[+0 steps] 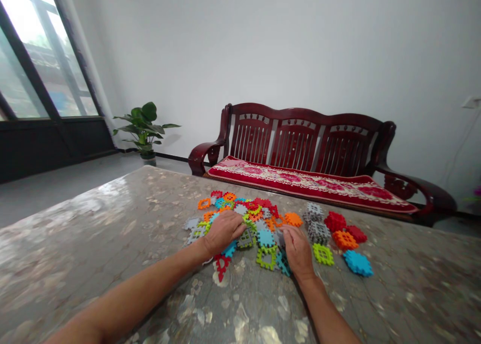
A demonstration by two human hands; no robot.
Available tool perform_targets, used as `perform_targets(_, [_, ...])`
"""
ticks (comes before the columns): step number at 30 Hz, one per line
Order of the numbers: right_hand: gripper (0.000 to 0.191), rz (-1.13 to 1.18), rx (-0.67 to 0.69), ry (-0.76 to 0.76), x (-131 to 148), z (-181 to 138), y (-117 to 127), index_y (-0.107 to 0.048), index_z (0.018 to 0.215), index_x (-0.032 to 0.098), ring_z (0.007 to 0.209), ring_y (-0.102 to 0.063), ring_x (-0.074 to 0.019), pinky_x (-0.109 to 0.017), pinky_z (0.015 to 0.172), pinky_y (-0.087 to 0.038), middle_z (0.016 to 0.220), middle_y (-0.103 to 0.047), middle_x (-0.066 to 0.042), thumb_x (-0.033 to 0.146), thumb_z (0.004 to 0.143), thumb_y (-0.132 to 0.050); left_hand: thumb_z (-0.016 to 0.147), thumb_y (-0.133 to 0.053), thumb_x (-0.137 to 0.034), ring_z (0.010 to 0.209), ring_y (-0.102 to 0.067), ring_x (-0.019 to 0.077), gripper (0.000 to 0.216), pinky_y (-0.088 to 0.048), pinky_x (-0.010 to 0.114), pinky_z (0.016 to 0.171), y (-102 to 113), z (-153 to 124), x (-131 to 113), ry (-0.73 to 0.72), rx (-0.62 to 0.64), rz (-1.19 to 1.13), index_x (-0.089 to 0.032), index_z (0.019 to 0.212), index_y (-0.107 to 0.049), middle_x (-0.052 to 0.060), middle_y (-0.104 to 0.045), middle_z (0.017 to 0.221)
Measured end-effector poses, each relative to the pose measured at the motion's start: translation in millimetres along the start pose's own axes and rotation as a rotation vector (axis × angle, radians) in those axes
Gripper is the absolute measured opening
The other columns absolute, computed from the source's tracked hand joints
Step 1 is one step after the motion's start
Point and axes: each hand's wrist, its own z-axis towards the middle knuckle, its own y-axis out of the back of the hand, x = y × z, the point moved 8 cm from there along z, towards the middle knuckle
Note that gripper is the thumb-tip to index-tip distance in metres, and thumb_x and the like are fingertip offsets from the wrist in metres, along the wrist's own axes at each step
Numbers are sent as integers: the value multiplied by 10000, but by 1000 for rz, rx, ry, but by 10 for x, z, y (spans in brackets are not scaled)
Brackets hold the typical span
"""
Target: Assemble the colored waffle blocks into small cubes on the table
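A loose pile of colourful plastic interlocking tiles with notched edges lies on the table. My left hand (225, 232) reaches into the pile, its fingers curled down beside a grey window-shaped tile (246, 239); what its fingertips hold is hidden. At the pile's right side, my right hand (298, 250) has its fingers bent together at a dark grey tile (279, 238), mostly covered by the hand. Between the hands lie a light blue tile (266, 238) and a lime green frame tile (266, 259). A red triangular tile (221, 268) lies just below my left hand.
Right of my right hand stand stacks of tiles sorted by colour: grey (318, 231), red (334, 221), orange (344, 240), lime green (323, 254) and blue (357, 263). Beyond the patterned table (161, 294) are a dark red wooden bench (296, 138) and a potted plant (143, 126).
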Motion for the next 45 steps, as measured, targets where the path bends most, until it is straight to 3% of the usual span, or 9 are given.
perform_targets(5, [437,6,0,-4,0,4,1,-723,938,202,1009,-618,-232,-377,974,-430,1018,-726,-89,455,978,-369,997,-379,-421,714,-554,178,414,-441,320,779,-76,86,439,298,9,-7,-196,738,-611,41,-602,707])
perform_targets(9, [444,14,-16,-8,-14,-3,13,-721,938,199,997,-619,-229,-375,970,-433,1016,-726,-92,458,981,-363,1002,-374,-392,855,-610,196,347,-446,350,902,-64,61,597,379,-39,-66,-197,1025,-661,64,-677,886])
perform_targets(15, [464,11,-25,-14,-28,-1,28,-720,940,207,993,-620,-236,-378,958,-434,1005,-727,-97,484,981,-350,938,-519,-430,1340,-443,265,517,-279,475,1161,11,-66,-13,29,36,-139,-255,1421,-464,102,-529,1438])
perform_targets(20, [472,11,-34,-4,-3,1,44,-715,922,205,978,-622,-236,-377,951,-435,998,-728,-99,490,983,-343,790,-632,-644,1472,-251,340,793,-156,565,1198,-174,-212,-642,-285,204,-144,-288,1465,-413,123,-353,1580])
perform_targets(28, [506,36,-56,-18,-9,-15,62,-714,910,199,973,-629,-240,-382,955,-439,988,-734,-108,525,981,-334,897,-588,-426,1456,-295,321,517,-199,556,1192,-260,-76,-611,-193,171,-53,-291,1388,-498,109,-388,1556])
perform_targets(32, [529,64,-74,-54,-74,-16,72,-712,904,192,967,-630,-247,-386,942,-443,976,-736,-114,558,970,-336,908,-566,-411,1445,-320,304,499,-210,553,1193,-100,-84,-227,-14,103,-48,-284,1388,-510,94,-447,1523])
perform_targets(39, [522,58,-104,-88,-124,-16,97,-708,928,199,968,-627,-245,-383,936,-446,995,-732,-111,558,965,-331,933,-459,-366,1297,-524,248,432,-372,428,1126,247,-475,1166,638,-93,-65,-213,1323,-567,103,-605,1373])
perform_targets(42, [519,49,-114,-96,-143,-23,100,-707,950,194,982,-629,-252,-386,930,-448,1003,-732,-119,555,961,-334,916,-443,-334,1236,-579,262,464,-442,410,1059,233,-795,1609,894,-103,-104,-169,1333,-562,125,-616,1358])
perform_targets(45, [514,51,-104,-106,-179,-28,86,-705,976,182,996,-632,-257,-392,936,-447,1021,-732,-128,546,955,-343,903,-442,-316,1218,-600,268,464,-466,405,1029,125,-1018,1807,1017,-46,-86,-164,1320,-578,127,-622,1358])
